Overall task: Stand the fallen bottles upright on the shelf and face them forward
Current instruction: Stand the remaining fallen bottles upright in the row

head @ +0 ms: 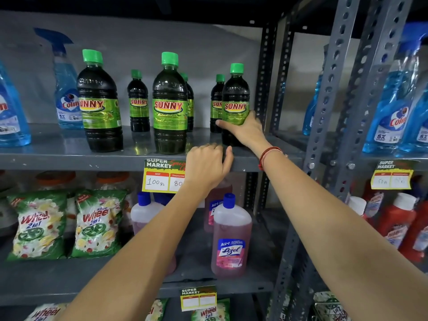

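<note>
A: Gripping status first. Right hand (245, 130): fingers wrapped around the lower body of the rightmost Sunny bottle (235, 105), thumb across its front below the label. The bottle stands upright at the right end of the upper shelf (69, 156), label facing forward.

B: Left hand (206, 165)?

A: It rests on the front lip of the same shelf, fingers curled over the edge, holding no bottle. It sits just below and left of the gripped bottle and covers part of the price tag (162, 176).

B: Remaining stock on that shelf?

A: Two more large Sunny bottles stand upright near the front: the centre bottle (169, 105) and the left bottle (98, 105), both with labels forward. Smaller Sunny bottles (138, 103) stand behind them, also upright. A blue spray bottle (66, 89) stands at the left.

B: Lower shelf?

A: A Lizol bottle (231, 237) stands upright beneath the forearms; detergent packets (97, 223) lie to its left.
</note>
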Tool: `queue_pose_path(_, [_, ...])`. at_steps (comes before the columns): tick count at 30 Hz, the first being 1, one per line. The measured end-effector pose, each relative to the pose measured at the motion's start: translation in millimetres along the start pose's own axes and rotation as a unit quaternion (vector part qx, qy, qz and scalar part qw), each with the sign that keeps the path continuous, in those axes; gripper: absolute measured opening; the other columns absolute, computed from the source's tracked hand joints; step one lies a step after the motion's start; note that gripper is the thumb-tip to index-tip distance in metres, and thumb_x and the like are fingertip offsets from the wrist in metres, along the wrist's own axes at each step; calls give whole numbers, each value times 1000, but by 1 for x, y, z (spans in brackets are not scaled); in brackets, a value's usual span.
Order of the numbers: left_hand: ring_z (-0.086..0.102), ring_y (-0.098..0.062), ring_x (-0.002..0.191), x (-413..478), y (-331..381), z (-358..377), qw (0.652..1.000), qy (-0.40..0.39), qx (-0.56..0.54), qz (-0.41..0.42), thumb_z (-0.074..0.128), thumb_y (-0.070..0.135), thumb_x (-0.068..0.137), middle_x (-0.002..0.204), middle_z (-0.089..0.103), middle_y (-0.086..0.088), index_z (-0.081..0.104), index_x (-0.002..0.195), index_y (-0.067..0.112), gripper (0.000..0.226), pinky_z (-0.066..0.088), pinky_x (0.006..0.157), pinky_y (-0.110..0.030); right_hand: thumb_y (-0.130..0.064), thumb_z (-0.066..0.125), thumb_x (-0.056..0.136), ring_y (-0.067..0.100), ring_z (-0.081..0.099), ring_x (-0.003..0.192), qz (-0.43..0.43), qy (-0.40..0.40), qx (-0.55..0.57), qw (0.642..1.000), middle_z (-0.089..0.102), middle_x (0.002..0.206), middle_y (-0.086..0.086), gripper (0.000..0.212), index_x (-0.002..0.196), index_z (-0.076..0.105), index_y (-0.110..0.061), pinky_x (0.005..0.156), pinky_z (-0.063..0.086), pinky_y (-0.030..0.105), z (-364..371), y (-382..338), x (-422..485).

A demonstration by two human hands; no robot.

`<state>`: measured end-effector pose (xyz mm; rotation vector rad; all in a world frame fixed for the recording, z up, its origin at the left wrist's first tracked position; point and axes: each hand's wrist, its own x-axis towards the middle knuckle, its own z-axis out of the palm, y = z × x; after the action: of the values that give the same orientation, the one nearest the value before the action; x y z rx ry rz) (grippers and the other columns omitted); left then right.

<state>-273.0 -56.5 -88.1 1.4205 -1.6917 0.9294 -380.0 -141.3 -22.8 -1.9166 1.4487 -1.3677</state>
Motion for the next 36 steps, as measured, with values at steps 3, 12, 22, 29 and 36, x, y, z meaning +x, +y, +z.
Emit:
queue_pose_path(3, [59,-28,50,-1,-1,-2,1000,-10,5,8,30,33,92,61,66,-8,65,63,9,52,27,48,-27,-65,83,40,21,61,113,45,-74,129,988,66,120,1,109,132,50,-17,102,46,40,-3,7,10])
queue_pose_path(12, [65,-25,71,3,-18,-8,997,-49,-6,62,11,55,89,83,71,-3,66,90,17,66,34,48,-27,-46,78,69,20,56,112,19,-90,110,990,61,121,2,79,133,45,-15,98,45,35,-2,4,3])
queue_pose_path(22, [64,-28,61,0,-18,-12,997,-39,-28,52,23,36,90,76,71,-6,67,80,10,52,37,47,-28,-40,83,70,15,53,103,0,-72,84,994,63,117,3,66,124,56,-13,82,40,25,-14,0,-14])
queue_pose_path(29, [60,-36,61,0,-20,-17,995,-73,-55,25,24,32,87,71,67,-12,59,71,7,46,30,48,-29,-38,83,71,11,57,105,-42,-86,103,990,65,113,-4,61,123,59,-16,79,41,19,-26,3,-39])
queue_pose_path(36, [57,-29,110,31,-30,-28,915,-228,-310,-120,57,31,86,125,60,-16,48,131,8,52,45,95,-39,-28,80,77,12,58,113,-53,-165,150,973,65,115,-6,43,113,57,-27,102,44,29,-38,6,-44])
